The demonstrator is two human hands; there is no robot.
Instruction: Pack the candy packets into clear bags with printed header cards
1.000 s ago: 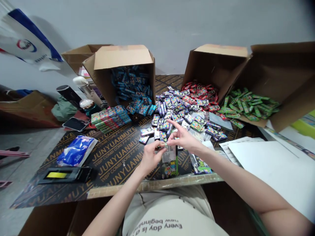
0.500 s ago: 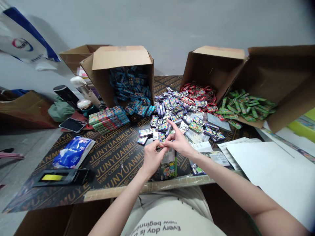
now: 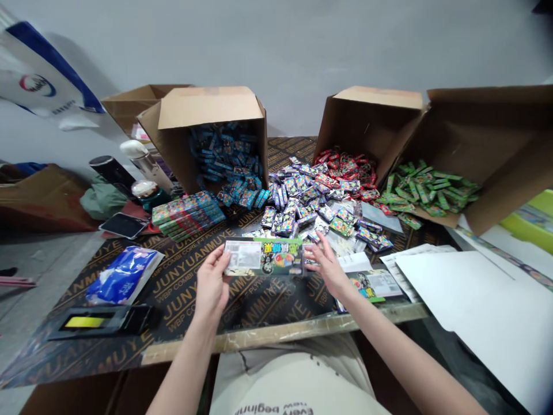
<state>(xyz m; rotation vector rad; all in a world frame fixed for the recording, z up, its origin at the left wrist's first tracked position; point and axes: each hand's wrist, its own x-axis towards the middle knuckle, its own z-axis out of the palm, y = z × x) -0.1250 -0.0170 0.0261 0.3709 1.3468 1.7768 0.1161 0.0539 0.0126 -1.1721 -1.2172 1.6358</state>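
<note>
A printed packet with a green and black design and a pale label panel stretches lengthwise above the table. My left hand pinches its left end between thumb and fingers. At the opposite end my right hand has its fingers spread; whether the fingertips touch the packet I cannot tell. Just beyond lies a heap of small purple-and-white wrapped packs. A similar printed packet rests on the table near my right forearm.
Cardboard boxes on their sides spill blue packs, red packs and green packs. At the left are a stacked block of packs, a phone, a blue tissue pack and a black tape dispenser. White sheets lie right.
My hands were together, pinching at the top of the upright packet. Now they are apart, the left one moved left, and the packet is raised and turned sideways.
</note>
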